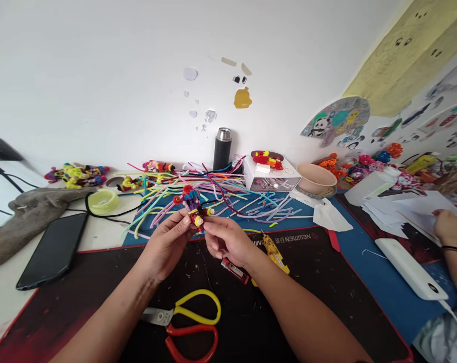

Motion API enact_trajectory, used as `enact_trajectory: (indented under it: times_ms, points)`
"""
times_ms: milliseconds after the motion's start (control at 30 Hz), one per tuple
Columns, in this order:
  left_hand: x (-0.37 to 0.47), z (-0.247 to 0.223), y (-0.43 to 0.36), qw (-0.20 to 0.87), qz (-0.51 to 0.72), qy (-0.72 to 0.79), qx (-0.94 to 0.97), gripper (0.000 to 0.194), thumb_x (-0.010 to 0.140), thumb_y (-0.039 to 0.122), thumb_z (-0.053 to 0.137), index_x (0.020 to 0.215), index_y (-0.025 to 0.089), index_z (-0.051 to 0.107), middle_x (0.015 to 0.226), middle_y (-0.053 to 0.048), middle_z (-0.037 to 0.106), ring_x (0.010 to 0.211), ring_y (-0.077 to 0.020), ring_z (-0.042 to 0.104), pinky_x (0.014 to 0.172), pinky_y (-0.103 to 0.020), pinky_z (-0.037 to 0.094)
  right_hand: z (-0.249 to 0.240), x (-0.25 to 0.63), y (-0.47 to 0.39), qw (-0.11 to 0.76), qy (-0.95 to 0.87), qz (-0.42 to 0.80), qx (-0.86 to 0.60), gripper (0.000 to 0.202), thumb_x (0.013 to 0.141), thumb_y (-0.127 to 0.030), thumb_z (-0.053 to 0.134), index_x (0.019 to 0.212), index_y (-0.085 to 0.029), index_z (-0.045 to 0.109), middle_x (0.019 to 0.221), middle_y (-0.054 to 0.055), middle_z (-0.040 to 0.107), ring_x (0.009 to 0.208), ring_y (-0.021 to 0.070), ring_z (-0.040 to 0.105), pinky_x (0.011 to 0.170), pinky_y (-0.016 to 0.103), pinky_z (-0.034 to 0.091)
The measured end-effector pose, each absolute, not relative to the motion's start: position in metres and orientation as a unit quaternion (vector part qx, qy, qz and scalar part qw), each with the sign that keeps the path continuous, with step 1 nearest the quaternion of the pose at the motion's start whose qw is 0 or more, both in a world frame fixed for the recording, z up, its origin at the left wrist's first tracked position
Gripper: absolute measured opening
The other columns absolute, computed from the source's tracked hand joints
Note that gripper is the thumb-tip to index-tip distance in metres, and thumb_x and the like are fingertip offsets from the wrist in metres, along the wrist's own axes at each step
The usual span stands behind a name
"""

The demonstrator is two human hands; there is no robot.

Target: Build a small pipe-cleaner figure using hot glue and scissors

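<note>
A small colourful pipe-cleaner figure, with red, blue, purple and yellow parts, is held upright above the black mat. My left hand pinches its left side between thumb and fingers. From the right, my right hand grips its lower part near a pale yellow tip. Behind the figure, many loose pipe cleaners in several colours lie spread out. Scissors with one yellow and one red handle rest on the mat below my hands. A red lighter lies just under my right hand.
A phone and driftwood are at the left. Behind stand a black flask and a white box. At the right are a bowl, a white power bank and another person's hand by papers.
</note>
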State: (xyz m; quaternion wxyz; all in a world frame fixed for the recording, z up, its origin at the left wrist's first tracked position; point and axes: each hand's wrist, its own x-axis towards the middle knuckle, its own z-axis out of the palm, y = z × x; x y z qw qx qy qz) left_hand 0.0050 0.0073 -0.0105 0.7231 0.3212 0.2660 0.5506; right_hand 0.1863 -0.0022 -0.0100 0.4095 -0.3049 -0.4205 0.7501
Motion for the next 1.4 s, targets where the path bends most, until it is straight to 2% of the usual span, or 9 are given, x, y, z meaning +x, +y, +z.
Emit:
enact_trajectory:
  times_ms: [200,400,533,667,1033,1233,1400]
  points:
    - [0.010,-0.007,0.005,0.685,0.585,0.296,0.317,0.033,0.072,0.032,0.107,0.095,0.019,0.086,0.094,-0.003,0.083,0.088,-0.0175,0.075,0.089,-0.026,0.059,-0.012,0.185,-0.002,0.417,-0.414,0.739,-0.329,0.041,0.089,-0.056,0.082,0.098,-0.020,0.066,0.055,-0.009,0.056,0.038,0.0084,0.043,0.038,0.021,0.021]
    - [0.010,-0.007,0.006,0.635,0.625,0.328,0.314,0.034,0.072,0.029,0.106,0.096,0.020,0.084,0.097,-0.001,0.083,0.091,-0.0169,0.075,0.090,-0.027,0.058,-0.014,0.182,-0.003,0.423,-0.437,0.709,-0.355,0.048,0.091,-0.058,0.080,0.117,-0.018,0.073,0.056,-0.010,0.057,0.039,0.0086,0.045,0.039,0.021,0.023]
    - [0.007,-0.005,0.009,0.601,0.652,0.338,0.316,0.038,0.070,0.033,0.107,0.097,0.020,0.083,0.098,-0.001,0.082,0.092,-0.0180,0.074,0.091,-0.029,0.060,-0.014,0.181,-0.003,0.449,-0.438,0.685,-0.369,0.049,0.089,-0.061,0.081,0.111,-0.017,0.074,0.055,-0.010,0.056,0.039,0.0086,0.044,0.038,0.022,0.022]
    - [0.006,-0.010,0.014,0.550,0.670,0.370,0.334,0.044,0.066,0.038,0.108,0.097,0.020,0.082,0.094,-0.001,0.081,0.088,-0.0174,0.072,0.085,-0.028,0.059,-0.017,0.180,0.000,0.477,-0.431,0.664,-0.382,0.054,0.088,-0.064,0.082,0.114,-0.017,0.077,0.055,-0.010,0.053,0.039,0.0085,0.043,0.038,0.022,0.022]
    - [0.003,-0.022,0.019,0.460,0.688,0.398,0.396,0.039,0.077,0.039,0.101,0.106,0.021,0.081,0.100,-0.003,0.081,0.094,-0.0196,0.074,0.089,-0.032,0.059,-0.018,0.179,0.001,0.499,-0.422,0.650,-0.388,0.054,0.087,-0.063,0.084,0.115,-0.017,0.079,0.056,-0.010,0.052,0.040,0.0078,0.040,0.037,0.022,0.022]
    - [-0.001,-0.018,0.023,0.466,0.711,0.396,0.347,0.041,0.069,0.037,0.104,0.099,0.021,0.082,0.101,-0.001,0.079,0.098,-0.0184,0.071,0.093,-0.030,0.056,-0.020,0.179,0.000,0.493,-0.436,0.647,-0.385,0.052,0.089,-0.061,0.083,0.116,-0.017,0.079,0.055,-0.010,0.053,0.039,0.0086,0.043,0.038,0.022,0.025]
    - [-0.001,-0.015,0.024,0.482,0.718,0.384,0.323,0.043,0.065,0.037,0.107,0.096,0.021,0.083,0.096,0.000,0.078,0.091,-0.0151,0.070,0.091,-0.026,0.055,-0.023,0.179,0.000,0.493,-0.446,0.641,-0.383,0.050,0.091,-0.061,0.081,0.116,-0.018,0.078,0.055,-0.010,0.053,0.039,0.0089,0.044,0.037,0.022,0.027]
